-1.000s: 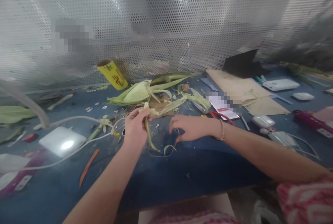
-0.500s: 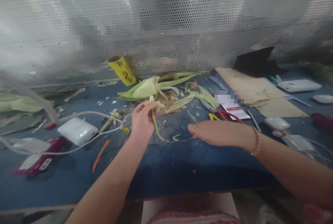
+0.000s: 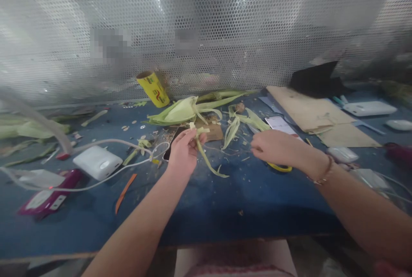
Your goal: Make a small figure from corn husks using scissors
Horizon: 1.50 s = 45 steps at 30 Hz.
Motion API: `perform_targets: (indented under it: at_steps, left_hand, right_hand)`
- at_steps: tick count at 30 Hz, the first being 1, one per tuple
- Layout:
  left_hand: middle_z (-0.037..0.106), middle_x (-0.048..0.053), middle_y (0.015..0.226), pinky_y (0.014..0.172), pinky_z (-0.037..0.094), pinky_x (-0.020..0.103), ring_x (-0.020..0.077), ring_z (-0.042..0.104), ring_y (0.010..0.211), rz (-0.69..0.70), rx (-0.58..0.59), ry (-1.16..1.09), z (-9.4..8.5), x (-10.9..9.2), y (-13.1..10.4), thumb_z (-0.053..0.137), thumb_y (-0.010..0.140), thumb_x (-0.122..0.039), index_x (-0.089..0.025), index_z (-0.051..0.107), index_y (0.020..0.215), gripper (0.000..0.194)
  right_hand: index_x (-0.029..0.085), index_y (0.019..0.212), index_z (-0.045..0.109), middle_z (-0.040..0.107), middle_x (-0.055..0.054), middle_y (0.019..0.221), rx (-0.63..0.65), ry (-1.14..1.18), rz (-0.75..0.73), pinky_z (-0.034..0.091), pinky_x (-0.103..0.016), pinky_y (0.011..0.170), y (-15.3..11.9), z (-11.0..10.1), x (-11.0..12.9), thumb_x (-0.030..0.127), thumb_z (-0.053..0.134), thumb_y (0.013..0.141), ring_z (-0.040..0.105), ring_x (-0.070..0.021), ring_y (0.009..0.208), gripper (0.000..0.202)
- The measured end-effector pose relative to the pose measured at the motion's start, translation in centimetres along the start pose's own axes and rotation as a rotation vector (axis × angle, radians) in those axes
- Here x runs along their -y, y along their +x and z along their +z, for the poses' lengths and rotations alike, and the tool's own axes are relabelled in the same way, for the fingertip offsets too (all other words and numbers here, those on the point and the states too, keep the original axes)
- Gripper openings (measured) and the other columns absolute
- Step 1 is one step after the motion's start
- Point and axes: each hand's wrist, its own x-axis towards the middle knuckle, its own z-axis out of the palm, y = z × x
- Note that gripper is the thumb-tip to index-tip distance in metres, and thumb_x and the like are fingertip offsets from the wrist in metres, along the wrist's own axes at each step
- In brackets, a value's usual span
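Across a dark blue tabletop littered with specks, chips and scraps of plant, work spreads out beneath a perforated metal wall that fills the far side, grey and streaked with reflected light. Take the left hand as the middle of the dial: its thumb and fingers pinch a pale green strip, whose loose end trails toward 4 o'clock. At 3 o'clock the right hand hangs with fingers curled inward, above a yellow handle; whether it grips anything I cannot tell.

Toward 12 o'clock lies a green husk bundle, and at 11 a yellow tube leans near the wall. A piece of brown cardboard sits at 2, close to the left hand, with tan sheets farther out that way and a black sheet standing behind them. At 9 o'clock rests a white box, with a pale cable looping past it; at 8 lies an orange strip. Below the table edge, toward 5 o'clock, the person's lap shows.
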Motion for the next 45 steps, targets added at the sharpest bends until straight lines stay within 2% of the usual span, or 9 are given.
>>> perform_targets:
  at_steps: [6,8,18,25,28,31,35,40,45]
  left_hand:
    - [0.067,0.005,0.064,0.054,0.054,0.024,0.0151,0.066,0.058,-0.041,0.021,0.025,0.0,-0.4,0.0,0.056,0.075,-0.011,-0.012,0.058,0.070,0.006]
    - [0.068,0.006,0.067,0.053,0.054,0.023,0.0146,0.066,0.058,-0.071,0.048,0.029,0.1,-0.4,-0.2,0.055,0.076,-0.012,-0.012,0.059,0.071,0.006]
    - [0.065,0.003,0.069,0.051,0.053,0.018,0.0091,0.061,0.055,-0.199,0.136,-0.028,0.5,-0.3,-1.4,0.062,0.071,-0.015,-0.015,0.060,0.072,0.002]
    - [0.059,-0.001,0.068,0.043,0.046,0.014,0.0121,0.060,0.069,-0.295,0.349,-0.210,-0.3,-0.2,-1.8,0.074,0.054,-0.014,-0.021,0.058,0.072,0.025]
    - [0.056,0.000,0.067,0.042,0.042,0.012,0.0122,0.058,0.073,-0.291,0.416,-0.233,-0.4,-0.3,-1.8,0.075,0.051,-0.015,-0.022,0.056,0.069,0.027]
    - [0.052,-0.002,0.063,0.040,0.036,0.013,0.0098,0.053,0.064,-0.290,0.433,-0.245,-0.4,-0.5,-1.8,0.075,0.050,-0.014,-0.022,0.054,0.067,0.029]
    - [0.046,-0.004,0.055,0.045,0.037,0.020,0.0095,0.044,0.054,-0.300,0.464,-0.259,-0.3,-0.4,-1.8,0.076,0.047,-0.017,-0.022,0.050,0.062,0.031]
    - [0.043,-0.003,0.051,0.057,0.039,0.029,0.0142,0.046,0.062,-0.242,0.534,-0.260,-0.1,0.2,-1.9,0.077,0.044,-0.022,-0.022,0.046,0.059,0.035]
    - [0.041,-0.004,0.050,0.056,0.036,0.028,0.0136,0.043,0.060,-0.233,0.552,-0.234,-0.1,0.3,-2.0,0.077,0.046,-0.026,-0.022,0.045,0.059,0.035]
  right_hand:
    - [0.018,0.050,0.024,0.032,0.003,0.052,-0.497,0.138,0.264,0.022,-0.026,0.051,-0.7,-1.1,-2.0,0.019,0.048,0.073,0.030,-0.0092,0.049,0.034]
    - [0.018,0.051,0.018,0.026,0.004,0.051,-0.595,0.166,0.339,0.021,-0.026,0.050,-1.0,-1.4,-2.8,0.020,0.049,0.074,0.026,-0.0093,0.049,0.038]
    - [0.020,0.050,0.023,0.026,0.004,0.050,-0.666,0.279,0.471,0.023,-0.026,0.051,-1.3,-1.1,-3.8,0.022,0.048,0.078,0.029,-0.0099,0.050,0.038]
    - [0.019,0.050,0.028,0.029,0.005,0.050,-0.718,0.386,0.489,0.024,-0.025,0.050,-1.8,-0.9,-3.8,0.025,0.049,0.078,0.031,-0.0094,0.051,0.036]
    - [0.020,0.050,0.025,0.024,0.005,0.050,-0.767,0.454,0.427,0.022,-0.026,0.049,-2.1,-0.8,-3.9,0.023,0.051,0.077,0.027,-0.0092,0.050,0.038]
    - [0.021,0.052,0.025,0.027,0.005,0.053,-0.706,0.555,0.175,0.024,-0.027,0.050,-2.5,-0.9,-4.0,0.022,0.047,0.080,0.028,-0.0097,0.051,0.036]
    - [0.020,0.055,0.031,0.035,0.002,0.059,-0.387,0.597,-0.218,0.030,-0.027,0.056,-2.7,-1.2,-3.7,0.023,0.040,0.086,0.036,-0.0110,0.056,0.033]
    - [0.018,0.059,0.040,0.041,0.001,0.064,-0.251,0.555,-0.365,0.033,-0.025,0.060,-1.9,-0.7,-2.3,0.025,0.043,0.088,0.041,-0.0102,0.061,0.030]
    - [0.017,0.060,0.047,0.045,0.001,0.064,-0.238,0.538,-0.400,0.035,-0.024,0.059,-2.2,-0.8,-1.3,0.032,0.043,0.089,0.043,-0.0099,0.061,0.033]
